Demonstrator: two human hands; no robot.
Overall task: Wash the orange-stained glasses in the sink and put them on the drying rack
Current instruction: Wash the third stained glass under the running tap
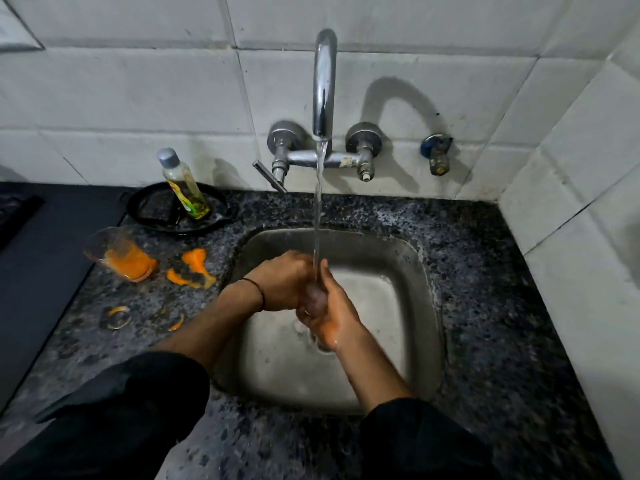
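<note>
Setting: speckled dark granite counter in a corner of white wall tiles, with a steel sink set into it.
Stained glass: one clear glass sits tilted on the counter left of the sink, outside the basin, orange residue pooled at its lower end.
Spills: orange smears lie between that glass and the sink rim; fainter orange ring marks sit nearer the person.
Left hand: left hand is over the basin, fingers curled down into the right palm; a black thread circles the wrist.
Right hand: right hand lies palm up and cupped beneath it, orange-tinted at the heel.
Grip: motion blur and water hide whether either hand has hold of a glass; I cannot tell.
Water: a stream from the chrome wall faucet falls onto the joined hands.
Soap: a dish-soap bottle of yellow-green liquid stands on a black round tray behind the stained glass.
Wall valve: a small blue-handled tap sits right of the faucet.
</note>
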